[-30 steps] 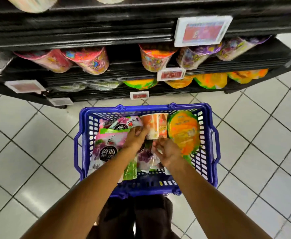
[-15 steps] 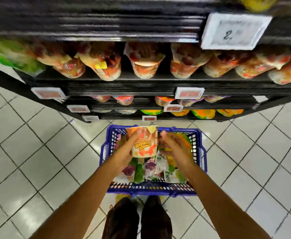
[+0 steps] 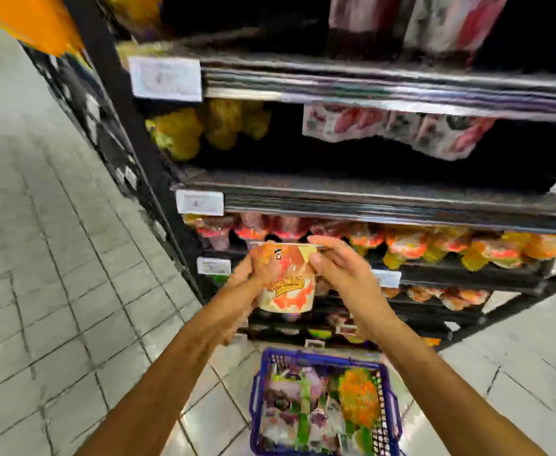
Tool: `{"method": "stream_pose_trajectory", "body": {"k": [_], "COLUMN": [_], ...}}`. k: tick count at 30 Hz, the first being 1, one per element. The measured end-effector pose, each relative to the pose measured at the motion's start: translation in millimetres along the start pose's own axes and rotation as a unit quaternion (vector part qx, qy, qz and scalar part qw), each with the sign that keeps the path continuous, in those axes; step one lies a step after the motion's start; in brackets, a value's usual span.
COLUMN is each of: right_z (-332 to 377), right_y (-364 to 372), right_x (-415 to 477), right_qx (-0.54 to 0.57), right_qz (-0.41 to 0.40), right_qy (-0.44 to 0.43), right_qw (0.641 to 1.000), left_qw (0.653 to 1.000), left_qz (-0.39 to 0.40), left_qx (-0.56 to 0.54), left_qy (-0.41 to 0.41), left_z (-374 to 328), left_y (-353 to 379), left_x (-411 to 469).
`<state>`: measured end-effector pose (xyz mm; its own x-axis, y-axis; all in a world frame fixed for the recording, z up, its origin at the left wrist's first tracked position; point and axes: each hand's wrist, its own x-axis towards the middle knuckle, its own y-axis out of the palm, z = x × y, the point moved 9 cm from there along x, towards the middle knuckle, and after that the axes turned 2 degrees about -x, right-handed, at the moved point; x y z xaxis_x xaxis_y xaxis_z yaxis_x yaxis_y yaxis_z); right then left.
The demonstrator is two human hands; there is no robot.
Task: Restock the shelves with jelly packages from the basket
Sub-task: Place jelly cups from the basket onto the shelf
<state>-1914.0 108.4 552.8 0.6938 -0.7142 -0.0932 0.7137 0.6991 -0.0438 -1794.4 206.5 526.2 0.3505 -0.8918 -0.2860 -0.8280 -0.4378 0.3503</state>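
**Up goes the jelly cup, clear of the basket**

Rising since the last look, our jelly cup (image 3: 286, 284) is now well above the basket (image 3: 319, 355) and out in front of the shelf (image 3: 451, 278). Half a second ago we had it only just over the basket's rim. Our view has swung up and to the left with it, so more shelving shows. The basket sits low on the tiled floor (image 3: 56, 258), with packets piled in it.

Left hand (image 3: 250, 274) wraps the cup's left side, blurred, but with fingers curled round it. Right hand (image 3: 339, 268) pinches the top rim between thumb and forefinger, the other fingers spread loose.

We've got the cup upright, long axis close to vertical, wide sealed top up and narrower base down. It's cream with orange-red splashes and a yellow banner of lettering across the middle, too smeared to read. Just behind it runs a row of red-and-orange packets (image 3: 401, 245).
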Motion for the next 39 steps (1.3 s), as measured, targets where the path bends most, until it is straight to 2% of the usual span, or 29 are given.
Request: {"method": "stream_pose_trajectory", "body": {"k": [3, 7, 12, 14, 16, 22, 25, 27, 31, 33, 34, 35, 37, 39], "right_z": [107, 244, 390, 428, 481, 626, 692, 731, 800, 830, 844, 857, 878, 894], "right_y": [11, 19, 13, 12, 8, -4, 2, 10, 16, 15, 15, 14, 15, 19], "right_x": [-5, -15, -33, -37, -46, -64, -62, -59, -60, -61, -60, -59, -54, -48], "right_qx": [-0.005, -0.001, -0.007, -0.023, -0.045, -0.075, -0.066, -0.076, -0.111, -0.113, -0.111, -0.114, -0.144, -0.165], "right_qz": [-0.009, -0.017, -0.031, -0.033, -0.038, -0.089, -0.091, -0.094, -0.155, -0.187, -0.2, -0.215, -0.26, -0.301], "right_qy": [-0.091, -0.205, -0.334, -0.368, -0.424, -0.546, -0.567, -0.571, -0.591, -0.594, -0.597, -0.601, -0.606, -0.61], "right_qw": [0.996, 0.979, 0.942, 0.929, 0.904, 0.83, 0.816, 0.812, 0.784, 0.774, 0.769, 0.761, 0.738, 0.715], "left_qw": [0.995, 0.975, 0.921, 0.901, 0.87, 0.808, 0.8, 0.781, 0.758, 0.742, 0.712, 0.658, 0.518, 0.407], "left_qz": [0.033, 0.002, -0.018, -0.018, -0.013, 0.017, -0.002, -0.009, 0.009, -0.038, -0.099, -0.177, -0.299, -0.336], "left_qx": [0.03, 0.07, 0.118, 0.134, 0.155, 0.235, 0.232, 0.233, 0.214, 0.233, 0.277, 0.345, 0.495, 0.576], "left_qy": [0.084, 0.211, 0.371, 0.412, 0.468, 0.54, 0.554, 0.579, 0.616, 0.627, 0.638, 0.645, 0.63, 0.624], "left_z": [-103, -235, -372, -409, -457, -588, -654, -693, -756, -782, -793, -800, -805, -803], "left_y": [20, 48, 88, 101, 121, 185, 198, 206, 217, 211, 202, 193, 181, 176], "left_x": [-31, -72, -119, -131, -144, -171, -182, -191, -200, -195, -191, -187, -171, -152]}}
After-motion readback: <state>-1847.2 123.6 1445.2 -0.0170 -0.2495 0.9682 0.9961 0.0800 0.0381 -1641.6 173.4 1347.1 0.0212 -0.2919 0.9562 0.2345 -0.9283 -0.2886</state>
